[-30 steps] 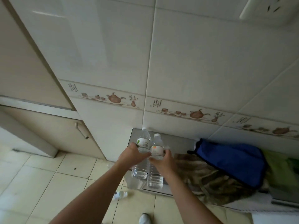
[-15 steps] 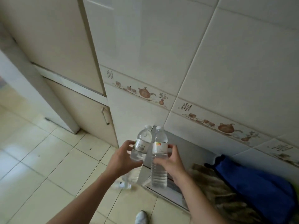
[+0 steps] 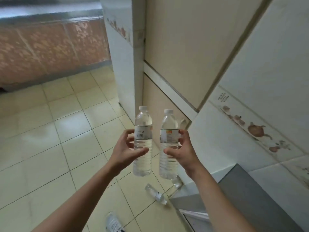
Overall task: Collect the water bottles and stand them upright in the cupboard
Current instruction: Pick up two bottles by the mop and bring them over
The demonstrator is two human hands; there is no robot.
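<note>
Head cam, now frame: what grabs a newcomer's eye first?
Two clear water bottles held upright mid-frame: the left hand grips the left bottle, the right hand grips the right bottle. Below them a third bottle lies on its side on the floor tiles, near a grey unit.

head: worn on head | faces forward and down | close over both hands | tilted | single view

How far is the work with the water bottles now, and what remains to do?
Nothing looks stored yet. In hand: the left hand grips one upright bottle and the right hand grips a second bottle, both held in the air before the beige cupboard door, which appears closed. Left: a small bottle lies on the floor tiles, and all must go into the cupboard.
</note>
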